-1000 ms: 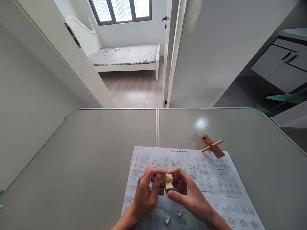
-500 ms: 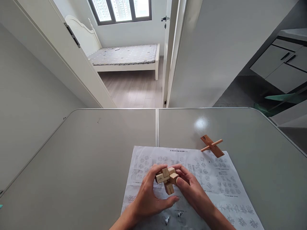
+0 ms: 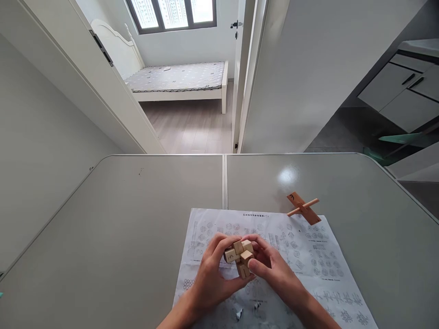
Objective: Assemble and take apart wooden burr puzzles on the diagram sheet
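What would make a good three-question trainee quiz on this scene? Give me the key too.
1. What do the left hand and right hand hold between them?
a) a cup
b) a wooden block cluster
c) a pen

2. True or false: a thin stick crosses the brown strip.

3. Fill the gap: on the tabletop, a printed ____ lies beneath the hands.

Key: 1. b; 2. true; 3. sheet

white bed (image 3: 181, 96), patterned mattress (image 3: 181, 76) on it, dark-framed window (image 3: 173, 14) behind, open door (image 3: 239, 64), pale cabinets (image 3: 394, 87) far right
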A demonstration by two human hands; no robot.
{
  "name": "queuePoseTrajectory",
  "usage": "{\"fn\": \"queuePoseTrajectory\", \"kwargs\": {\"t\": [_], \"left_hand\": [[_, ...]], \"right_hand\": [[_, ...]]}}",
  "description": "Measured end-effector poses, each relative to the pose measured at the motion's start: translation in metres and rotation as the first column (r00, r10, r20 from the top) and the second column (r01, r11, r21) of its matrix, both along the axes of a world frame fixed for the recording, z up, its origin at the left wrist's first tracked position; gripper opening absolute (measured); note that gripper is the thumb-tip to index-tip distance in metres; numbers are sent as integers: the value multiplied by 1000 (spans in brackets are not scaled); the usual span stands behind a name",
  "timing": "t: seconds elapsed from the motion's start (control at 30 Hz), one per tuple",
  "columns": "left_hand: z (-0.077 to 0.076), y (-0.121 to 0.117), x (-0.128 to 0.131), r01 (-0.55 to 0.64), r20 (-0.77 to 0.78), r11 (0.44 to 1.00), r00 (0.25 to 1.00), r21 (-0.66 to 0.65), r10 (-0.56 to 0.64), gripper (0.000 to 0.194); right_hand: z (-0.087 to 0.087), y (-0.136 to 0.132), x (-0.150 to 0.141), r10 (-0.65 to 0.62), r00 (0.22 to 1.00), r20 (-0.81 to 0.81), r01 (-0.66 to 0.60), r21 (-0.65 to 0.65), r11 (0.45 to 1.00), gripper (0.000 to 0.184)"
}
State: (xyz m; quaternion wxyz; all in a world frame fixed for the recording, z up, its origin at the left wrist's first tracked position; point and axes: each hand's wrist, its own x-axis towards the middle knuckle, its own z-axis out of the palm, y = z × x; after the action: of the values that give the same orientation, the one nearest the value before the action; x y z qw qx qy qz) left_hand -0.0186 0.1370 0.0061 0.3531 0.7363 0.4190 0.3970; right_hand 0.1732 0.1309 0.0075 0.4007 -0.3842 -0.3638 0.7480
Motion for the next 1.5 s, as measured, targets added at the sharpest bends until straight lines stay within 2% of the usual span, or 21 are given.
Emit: {"fn": "queuePoseTrajectory", "kwargs": {"t": [0.2,0.33,0.4,0.53,0.63,0.7,0.77,0.9,0.97,1.07,1.2,1.33,1.4,1.5], "left_hand": [[3,1,3,2,-4,1000,1000,1,-2,64],[9,3,1,3,46,997,999,-72,0,64],[13,5,-2,0,79,991,997,-136,11,65],[17,6,-7,97,156,954,986,-282,-54,63],[18,7,-8,199,226,920,966,-337,-126,64],[18,7,-8,227,243,916,959,-331,-150,66],[17,6,-7,217,220,925,963,-311,-152,68],[14,4,-4,144,134,969,984,-199,-119,67],[11,3,-3,133,130,982,985,-131,-116,68],[7,2,-3,145,143,981,982,-131,-126,75],[4,3,-5,73,112,978,992,-194,-52,90],[3,3,-4,34,124,976,992,-215,-8,80],[3,4,-3,30,126,977,992,-211,-4,73],[5,4,-2,27,103,978,995,-205,-6,65]], "right_hand": [[-1,-4,-5,-4,1000,-14,4,28,1000,58],[2,-7,-8,14,1000,19,-16,131,991,53],[1,-8,-8,-13,995,104,-8,194,981,46],[-6,-10,-3,-154,914,375,-16,413,910,31],[-11,-10,2,-233,857,460,-62,539,840,36],[-13,-11,2,-252,842,476,-73,565,822,44],[-15,-13,0,-218,860,461,-61,519,853,52],[-15,-15,-6,-30,960,278,-44,256,966,59],[-14,-15,-9,20,984,176,-51,173,984,59],[-11,-14,-11,20,997,77,-28,112,993,62],[-10,-8,-10,-84,988,-127,74,-84,994,64],[-11,4,1,-320,914,-252,236,-311,920,53],[-12,11,8,-378,864,-332,264,-340,903,43],[-13,18,16,-401,809,-429,268,-338,902,31]]}}
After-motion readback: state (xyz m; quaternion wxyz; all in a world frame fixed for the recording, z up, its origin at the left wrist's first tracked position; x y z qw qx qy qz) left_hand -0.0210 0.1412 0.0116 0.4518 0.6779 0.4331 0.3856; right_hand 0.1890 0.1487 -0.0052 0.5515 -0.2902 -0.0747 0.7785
